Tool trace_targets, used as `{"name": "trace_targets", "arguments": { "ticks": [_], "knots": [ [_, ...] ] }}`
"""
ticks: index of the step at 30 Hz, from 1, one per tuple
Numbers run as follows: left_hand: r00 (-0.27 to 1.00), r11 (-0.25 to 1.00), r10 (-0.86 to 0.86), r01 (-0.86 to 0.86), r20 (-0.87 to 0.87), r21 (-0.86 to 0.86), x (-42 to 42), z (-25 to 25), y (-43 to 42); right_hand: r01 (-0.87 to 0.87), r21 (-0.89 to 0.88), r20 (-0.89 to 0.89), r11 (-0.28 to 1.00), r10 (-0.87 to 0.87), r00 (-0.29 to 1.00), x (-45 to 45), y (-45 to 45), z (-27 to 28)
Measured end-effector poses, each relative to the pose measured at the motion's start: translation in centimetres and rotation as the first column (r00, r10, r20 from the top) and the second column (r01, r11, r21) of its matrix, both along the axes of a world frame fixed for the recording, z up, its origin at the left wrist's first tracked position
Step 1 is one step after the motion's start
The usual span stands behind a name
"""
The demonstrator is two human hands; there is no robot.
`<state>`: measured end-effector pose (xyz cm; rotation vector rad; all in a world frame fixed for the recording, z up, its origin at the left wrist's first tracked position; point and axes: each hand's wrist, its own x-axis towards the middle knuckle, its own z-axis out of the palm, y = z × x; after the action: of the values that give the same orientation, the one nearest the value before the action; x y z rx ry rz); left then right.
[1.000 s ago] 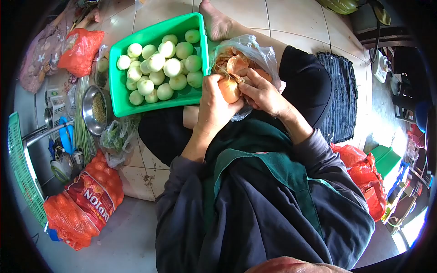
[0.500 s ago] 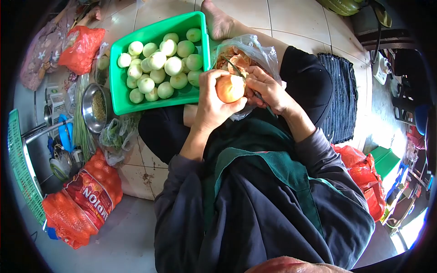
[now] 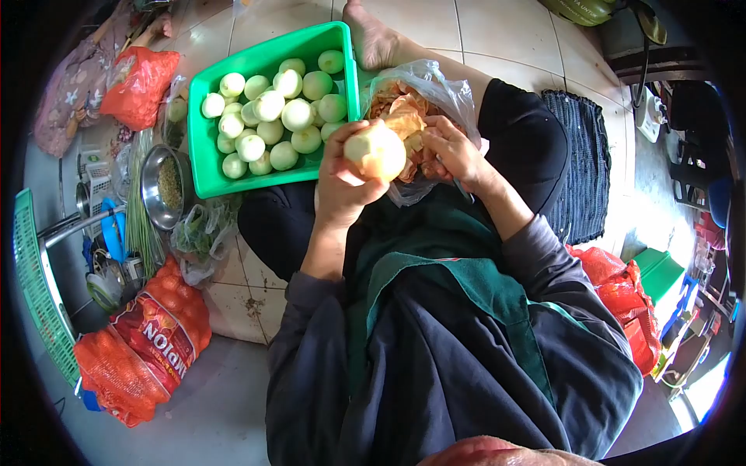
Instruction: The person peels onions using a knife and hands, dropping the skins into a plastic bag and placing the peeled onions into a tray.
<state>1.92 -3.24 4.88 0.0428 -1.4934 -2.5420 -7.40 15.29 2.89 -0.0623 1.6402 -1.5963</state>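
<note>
My left hand [image 3: 342, 172] is wrapped round an onion [image 3: 378, 149], its pale flesh mostly bare with some brown skin left on the lower side. Close on the right, my right hand [image 3: 457, 159] is closed on a knife [image 3: 465, 191]; only a bit of it shows below the fingers, and the blade is hidden. A loose flap of onion skin [image 3: 406, 118] stands between the onion and my right fingers. Beneath both hands lies a clear plastic bag [image 3: 447, 81] full of brown skins. To the left, a green crate [image 3: 268, 185] holds several peeled onions [image 3: 298, 114].
A steel bowl [image 3: 145, 186] and a bag of green leaves [image 3: 198, 233] stand left of my knee. Red net sacks lie at lower left [image 3: 144, 342] and right [image 3: 614, 295]. A dark woven mat [image 3: 579, 167] is beside my right leg. Another person's clothing [image 3: 66, 109] shows upper left.
The onion has turned and lost most of its brown skin, showing pale flesh. My left hand has shifted slightly left with it. The knife blade, visible before, is now hidden.
</note>
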Motion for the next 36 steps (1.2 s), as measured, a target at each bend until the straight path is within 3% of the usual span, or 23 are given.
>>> {"name": "trace_targets", "arguments": {
  "ticks": [3,6,10,13,14,16,18,22,25,28,31,34,36],
  "knots": [
    [0.993,0.992,0.085,-0.093,-0.082,-0.087,-0.3,1.3,-0.6,-0.026,0.015,-0.025,1.000,0.026,0.999,-0.3,0.7,-1.0],
    [0.987,0.941,0.143,-0.159,-0.074,-0.300,-1.1,1.4,-0.8,-0.076,-0.025,-0.014,0.997,0.075,0.997,-0.2,0.8,-0.1],
    [0.987,0.940,0.161,-0.146,0.023,-0.307,-1.3,0.1,0.3,-0.061,0.069,-0.147,0.996,0.071,0.987,0.0,0.9,2.3],
    [0.962,0.751,0.272,-0.220,-0.013,-0.623,-1.1,-2.0,0.1,-0.097,0.028,-0.288,0.995,0.101,0.952,0.4,1.0,4.3],
    [0.952,0.792,0.307,-0.257,-0.003,-0.554,-1.3,-2.2,0.6,-0.131,0.044,-0.376,0.990,0.138,0.916,0.8,0.7,5.4],
    [0.935,0.678,0.350,-0.301,-0.066,-0.670,-1.6,-1.9,1.1,-0.207,0.068,-0.507,0.976,0.213,0.835,1.5,0.0,8.0],
    [0.922,0.556,0.364,-0.328,-0.130,-0.764,-1.8,-1.3,1.4,-0.260,0.047,-0.535,0.964,0.244,0.809,2.0,-0.4,7.1],
    [0.933,0.719,0.356,-0.306,-0.046,-0.624,-1.5,-1.8,1.9,-0.238,0.011,-0.585,0.971,0.199,0.786,2.8,-1.2,6.7],
    [0.920,0.650,0.378,-0.345,-0.105,-0.677,-1.5,-2.2,2.1,-0.232,0.017,-0.596,0.973,0.196,0.779,3.0,-1.3,6.8],
    [0.893,0.528,0.426,-0.374,-0.144,-0.762,-1.4,-1.6,2.4,-0.217,-0.019,-0.706,0.976,0.141,0.694,3.2,-1.5,5.6],
    [0.884,0.480,0.443,-0.374,-0.149,-0.794,-1.4,-1.5,2.5,-0.234,0.018,-0.632,0.972,0.192,0.751,3.2,-1.2,5.9],
    [0.876,0.462,0.441,-0.408,-0.196,-0.787,-1.4,-1.6,2.6,-0.185,-0.013,-0.751,0.983,0.113,0.650,3.2,-1.5,5.3],
    [0.873,0.426,0.441,-0.409,-0.210,-0.807,-1.4,-1.7,2.5,-0.202,-0.010,-0.695,0.979,0.139,0.705,3.2,-1.4,5.8]
  ]
}}
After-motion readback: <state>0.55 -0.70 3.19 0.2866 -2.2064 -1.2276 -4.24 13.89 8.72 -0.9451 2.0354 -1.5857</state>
